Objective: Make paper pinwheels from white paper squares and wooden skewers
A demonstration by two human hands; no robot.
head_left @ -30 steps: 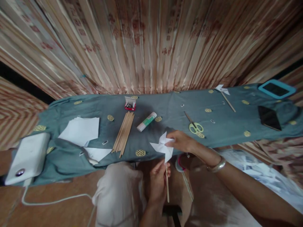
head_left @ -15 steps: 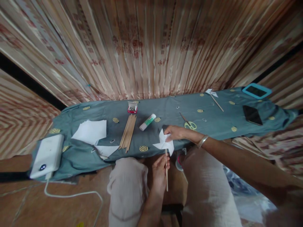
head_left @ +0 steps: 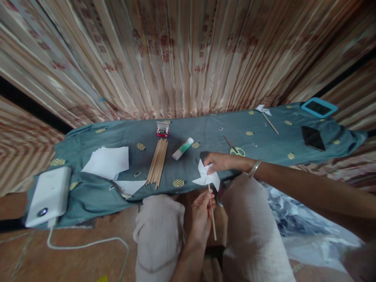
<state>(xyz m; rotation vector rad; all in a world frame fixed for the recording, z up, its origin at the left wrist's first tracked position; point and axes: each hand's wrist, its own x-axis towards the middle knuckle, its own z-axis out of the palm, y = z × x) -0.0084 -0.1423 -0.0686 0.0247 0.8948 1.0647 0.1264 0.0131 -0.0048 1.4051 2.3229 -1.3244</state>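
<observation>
A white paper pinwheel [head_left: 203, 178] is held near the table's front edge, with a thin wooden stick [head_left: 213, 225] running down from it. My left hand [head_left: 202, 207] is closed round the stick just below the paper. My right hand [head_left: 216, 161], with a bangle on its wrist, grips the pinwheel at its middle; its fingertips are partly hidden by the folded paper. Nearest to the right hand lie scissors [head_left: 237, 151] with yellow-green handles. A glue stick [head_left: 183, 149] rests to the left, beside a bundle of wooden sticks [head_left: 158, 162].
Behind the sticks stands a small open red box [head_left: 162, 130] of metal pieces. White paper sheets [head_left: 107, 162] and a white power bank [head_left: 49, 196] with a cable lie left. Another pinwheel [head_left: 266, 111], a phone [head_left: 313, 138] and a blue-framed tablet [head_left: 319, 107] lie right.
The pinwheel and both hands have shifted slightly in view, and the stick now slants a little more. Both hands keep their hold. The camera view has moved a little.
</observation>
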